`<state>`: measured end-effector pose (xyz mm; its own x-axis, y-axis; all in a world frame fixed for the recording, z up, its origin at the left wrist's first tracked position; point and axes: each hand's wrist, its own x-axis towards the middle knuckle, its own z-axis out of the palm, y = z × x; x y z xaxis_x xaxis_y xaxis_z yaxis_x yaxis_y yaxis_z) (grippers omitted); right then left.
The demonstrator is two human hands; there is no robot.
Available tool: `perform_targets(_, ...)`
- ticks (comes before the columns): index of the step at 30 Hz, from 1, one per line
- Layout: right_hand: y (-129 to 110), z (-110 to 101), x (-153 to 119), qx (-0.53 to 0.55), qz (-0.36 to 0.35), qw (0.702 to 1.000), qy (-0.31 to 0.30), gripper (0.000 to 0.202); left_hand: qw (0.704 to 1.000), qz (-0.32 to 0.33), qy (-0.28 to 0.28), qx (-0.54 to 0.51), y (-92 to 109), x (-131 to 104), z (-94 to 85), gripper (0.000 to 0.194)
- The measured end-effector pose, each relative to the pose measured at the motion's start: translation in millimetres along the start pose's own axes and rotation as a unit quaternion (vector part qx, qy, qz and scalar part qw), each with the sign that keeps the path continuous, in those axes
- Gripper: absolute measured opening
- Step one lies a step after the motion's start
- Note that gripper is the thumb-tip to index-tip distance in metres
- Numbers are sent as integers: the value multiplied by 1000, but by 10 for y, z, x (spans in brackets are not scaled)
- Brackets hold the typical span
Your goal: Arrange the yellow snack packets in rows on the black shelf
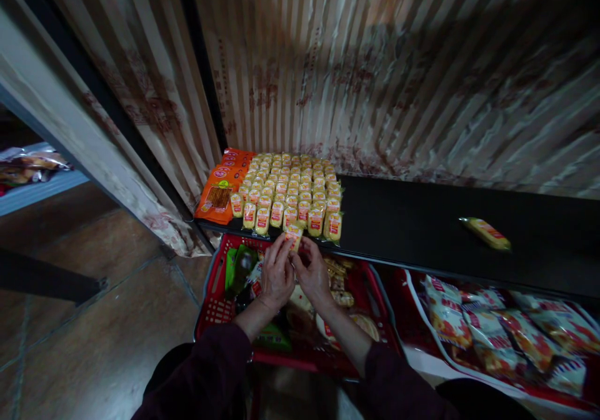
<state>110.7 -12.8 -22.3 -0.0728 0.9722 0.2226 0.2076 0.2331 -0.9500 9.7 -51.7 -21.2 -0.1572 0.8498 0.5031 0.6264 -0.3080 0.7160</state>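
Observation:
Between the fingers of my left hand (277, 273) and my right hand (312, 276) is a small wrapped snack cake (294, 235), yellow with a red and white label. Both hands are closed on it at the shelf's front edge, above a red basket. Just behind it, rows of matching wrapped cakes (285, 189) stand packed together on the black shelf (389, 214). Left of those rows lies an orange snack bag (220, 185). One more wrapped cake (486, 233) lies alone on its side, far to the right on the shelf.
Below my hands, the red basket (213, 298) holds green packages and several wrapped snacks. Right of it, a white-rimmed container holds snack bags (494, 339). Striped, crinkled sheeting (375, 82) hangs behind the shelf. A dark post (201, 51) rises at its left end.

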Motion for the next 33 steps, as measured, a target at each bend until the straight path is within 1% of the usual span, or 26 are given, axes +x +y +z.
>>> perform_targets(5, -203, 301, 85, 5, -30, 999, 18, 36, 995, 28, 74, 60, -145, 114, -172, 50)
perform_targets(10, -369, 678, 211, 28, -33, 999, 25, 33, 990, -1, 127, 65, -291, 265, -397, 46)
perform_targets(14, -432, 924, 291, 15, -31, 999, 17, 28, 987, -30, 145, 58, -411, 370, -559, 43)
perform_targets(18, -463, 1142, 323, -6, -33, 999, -7, 19, 986, -52, 148, 54, -596, 442, -705, 42)
perform_targets(21, -479, 1285, 339, -13, -35, 999, -26, 21, 982, -71, 163, 56, -744, 474, -780, 40)
perform_targets(25, -498, 1397, 388, -23, -32, 998, -50, 29, 979, -98, 173, 48, -889, 477, -808, 40)
perform_targets(29, -525, 1415, 435, -52, -26, 994, -97, 35, 976, -132, 171, 17, -990, 452, -783, 42)
perform_targets(33, -524, 1417, 435, -99, -39, 987, -120, 39, 972, -161, 173, -17, -1070, 443, -747, 45)
